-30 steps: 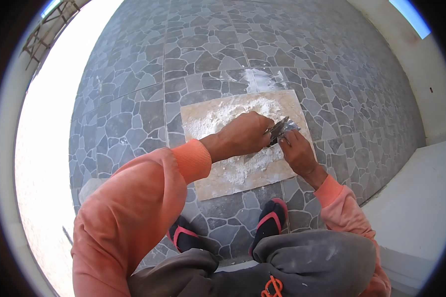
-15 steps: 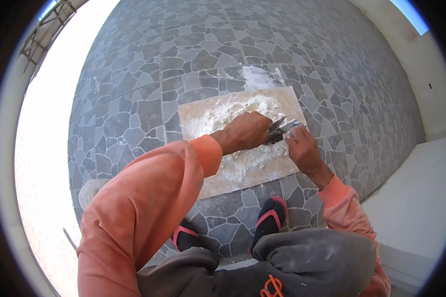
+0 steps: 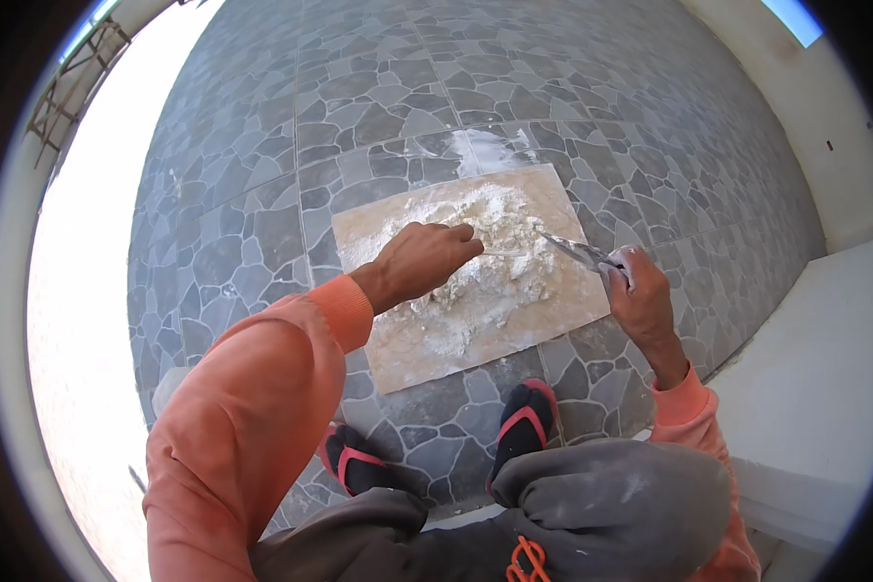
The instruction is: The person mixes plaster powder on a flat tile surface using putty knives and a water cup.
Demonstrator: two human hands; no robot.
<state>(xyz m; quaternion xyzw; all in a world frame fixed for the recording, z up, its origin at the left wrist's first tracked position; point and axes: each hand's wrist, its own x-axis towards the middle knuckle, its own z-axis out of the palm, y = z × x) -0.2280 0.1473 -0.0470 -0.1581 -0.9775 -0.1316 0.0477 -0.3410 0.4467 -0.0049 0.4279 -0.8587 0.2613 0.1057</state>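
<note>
My left hand [image 3: 427,260] is closed above the left part of a mound of white powder [image 3: 490,291]. A thin pale edge sticks out to the right from its fingers; what the hand holds I cannot make out. My right hand [image 3: 642,291] grips a metal trowel [image 3: 574,251] at the right edge of the board, its pointed blade reaching left over the powder. The powder lies spread and lumpy on a beige square board [image 3: 398,364] on the floor.
Grey stone-patterned tiles [image 3: 233,242] surround the board. A white smear [image 3: 490,152] marks the floor beyond it. My feet in red-strapped sandals [image 3: 526,422] stand at the near side. A pale ledge [image 3: 795,359] and wall are on the right.
My hands have moved apart, the left one leftward and the right one to the right and slightly down. The trowel blade now points left over the powder, away from my left hand.
</note>
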